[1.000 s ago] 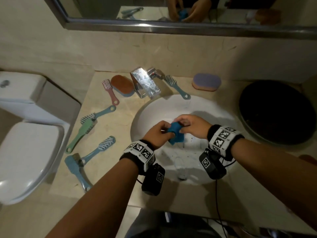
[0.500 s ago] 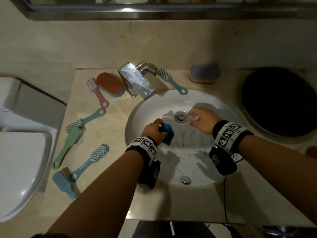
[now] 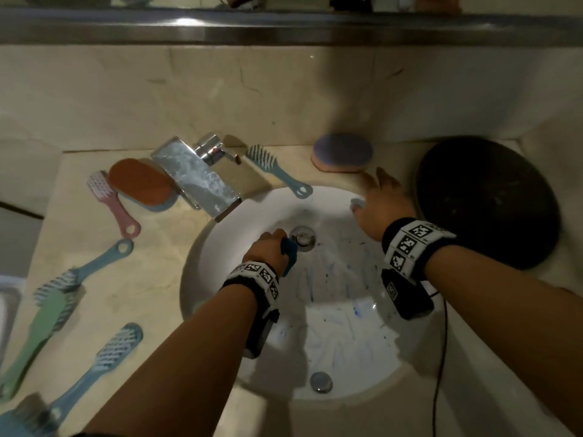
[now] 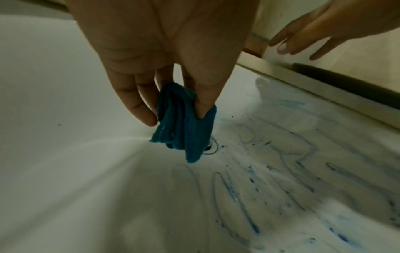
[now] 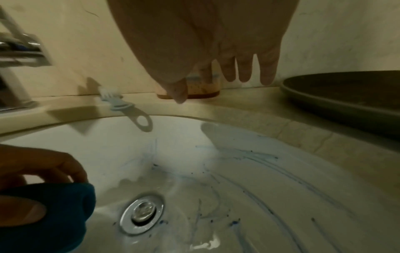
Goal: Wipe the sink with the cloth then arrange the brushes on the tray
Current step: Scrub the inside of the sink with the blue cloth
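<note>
My left hand (image 3: 268,247) pinches a folded blue cloth (image 3: 289,251) (image 4: 184,123) just left of the drain (image 3: 303,238) in the white sink (image 3: 220,247), whose bowl is streaked with blue marks. My right hand (image 3: 381,197) hovers open with straight fingers over the sink's far right rim and holds nothing. The dark round tray (image 3: 485,200) lies on the counter at the right. Several brushes lie left of the sink: a pink one (image 3: 110,203), a green one (image 3: 41,326) and a blue one (image 3: 104,354). One light blue brush (image 3: 277,171) lies behind the sink.
A chrome tap (image 3: 195,178) juts over the sink's back left. An orange oval scrubber (image 3: 138,181) lies left of the tap, and a purple one (image 3: 342,151) sits against the back wall. A white toilet (image 3: 9,298) is at the far left. A black cable (image 3: 440,357) hangs from my right wrist.
My right hand let go of the cloth and moved away to the sink's far right rim. My left hand kept the cloth and carried it down beside the drain.
</note>
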A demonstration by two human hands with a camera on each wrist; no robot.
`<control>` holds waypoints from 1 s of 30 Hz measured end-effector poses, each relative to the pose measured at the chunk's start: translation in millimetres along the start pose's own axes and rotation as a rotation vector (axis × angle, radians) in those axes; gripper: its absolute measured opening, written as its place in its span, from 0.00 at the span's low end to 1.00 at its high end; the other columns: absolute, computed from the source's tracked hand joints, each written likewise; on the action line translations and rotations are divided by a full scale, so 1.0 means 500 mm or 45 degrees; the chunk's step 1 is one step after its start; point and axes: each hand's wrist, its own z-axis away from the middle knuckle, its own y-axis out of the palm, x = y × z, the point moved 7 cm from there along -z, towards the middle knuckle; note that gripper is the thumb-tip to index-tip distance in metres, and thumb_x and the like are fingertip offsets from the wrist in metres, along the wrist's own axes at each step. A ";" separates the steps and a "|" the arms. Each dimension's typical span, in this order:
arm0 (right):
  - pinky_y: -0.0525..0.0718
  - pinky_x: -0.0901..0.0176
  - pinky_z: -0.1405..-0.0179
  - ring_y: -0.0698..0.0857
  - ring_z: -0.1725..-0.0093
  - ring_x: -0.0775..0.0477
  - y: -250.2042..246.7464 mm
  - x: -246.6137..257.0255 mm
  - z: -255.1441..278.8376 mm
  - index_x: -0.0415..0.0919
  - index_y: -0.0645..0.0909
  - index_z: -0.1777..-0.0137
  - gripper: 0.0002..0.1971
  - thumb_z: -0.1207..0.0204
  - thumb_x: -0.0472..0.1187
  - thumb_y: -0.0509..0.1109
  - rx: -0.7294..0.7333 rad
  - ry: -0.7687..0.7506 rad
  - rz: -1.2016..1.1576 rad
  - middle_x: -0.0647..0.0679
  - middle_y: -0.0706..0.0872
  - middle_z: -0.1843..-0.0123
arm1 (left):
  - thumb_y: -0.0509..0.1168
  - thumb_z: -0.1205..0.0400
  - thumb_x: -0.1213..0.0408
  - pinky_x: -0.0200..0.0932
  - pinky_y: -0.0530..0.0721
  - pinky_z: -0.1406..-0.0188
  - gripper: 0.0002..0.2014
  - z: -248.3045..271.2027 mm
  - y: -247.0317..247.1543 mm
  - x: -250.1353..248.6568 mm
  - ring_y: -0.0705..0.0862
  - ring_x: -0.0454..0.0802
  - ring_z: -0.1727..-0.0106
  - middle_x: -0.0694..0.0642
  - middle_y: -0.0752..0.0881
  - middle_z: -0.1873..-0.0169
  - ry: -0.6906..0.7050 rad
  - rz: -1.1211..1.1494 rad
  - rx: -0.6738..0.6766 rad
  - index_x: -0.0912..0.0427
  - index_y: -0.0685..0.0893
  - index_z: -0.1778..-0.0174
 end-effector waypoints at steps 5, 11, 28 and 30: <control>0.55 0.40 0.20 0.48 0.17 0.34 0.013 -0.039 -0.052 0.44 0.47 0.17 0.31 0.17 0.50 0.53 -0.076 0.131 -0.040 0.38 0.45 0.15 | 0.58 0.18 0.58 0.55 0.79 0.38 0.16 -0.049 0.000 -0.008 0.78 0.65 0.39 0.63 0.75 0.37 0.034 -0.063 -0.046 0.57 0.73 0.35; 0.54 0.37 0.20 0.52 0.18 0.29 0.040 -0.047 -0.107 0.50 0.49 0.17 0.29 0.17 0.49 0.52 -0.074 0.144 -0.057 0.35 0.49 0.16 | 0.59 0.17 0.61 0.54 0.75 0.32 0.23 -0.095 0.038 -0.012 0.74 0.64 0.32 0.59 0.68 0.29 0.077 -0.076 -0.021 0.51 0.67 0.25; 0.55 0.31 0.22 0.51 0.18 0.30 0.079 -0.064 -0.137 0.52 0.47 0.18 0.33 0.22 0.61 0.48 -0.039 0.065 -0.021 0.35 0.52 0.16 | 0.62 0.18 0.63 0.51 0.76 0.33 0.20 -0.133 0.098 -0.050 0.77 0.63 0.34 0.63 0.74 0.32 0.119 -0.172 -0.075 0.62 0.73 0.30; 0.54 0.33 0.21 0.50 0.18 0.30 0.072 -0.064 -0.130 0.52 0.47 0.18 0.32 0.19 0.58 0.51 -0.062 0.073 -0.037 0.35 0.49 0.16 | 0.63 0.19 0.63 0.51 0.76 0.34 0.21 -0.124 0.097 -0.042 0.78 0.62 0.35 0.62 0.74 0.33 0.125 -0.231 -0.044 0.60 0.73 0.30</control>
